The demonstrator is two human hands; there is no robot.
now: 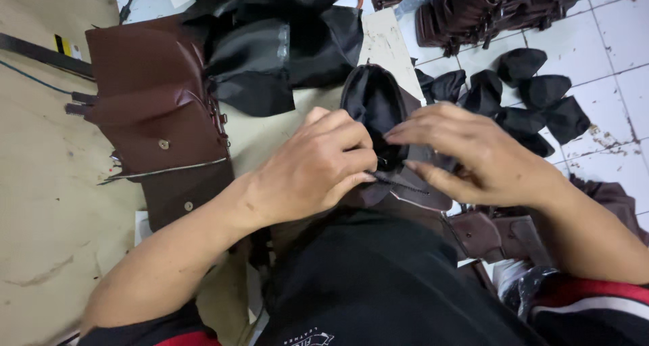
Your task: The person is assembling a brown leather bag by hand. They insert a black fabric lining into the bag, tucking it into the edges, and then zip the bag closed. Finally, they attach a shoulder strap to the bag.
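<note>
Both hands work on a small brown leather pouch with a black fabric lining (374, 103), held above my lap. My left hand (312, 170) pinches the pouch's near edge by a black zipper strip (402, 184). My right hand (466, 153) grips the lining and the pouch's right side, fingers curled over it. The lining bulges upward, open like a pocket.
A stack of brown leather pieces with snaps and zippers (162, 116) lies on the tan table (47, 204) at left. Black lining pieces (270, 55) are piled behind. Several black linings (534, 96) and brown pouches (487, 8) lie on the white tiled floor at right.
</note>
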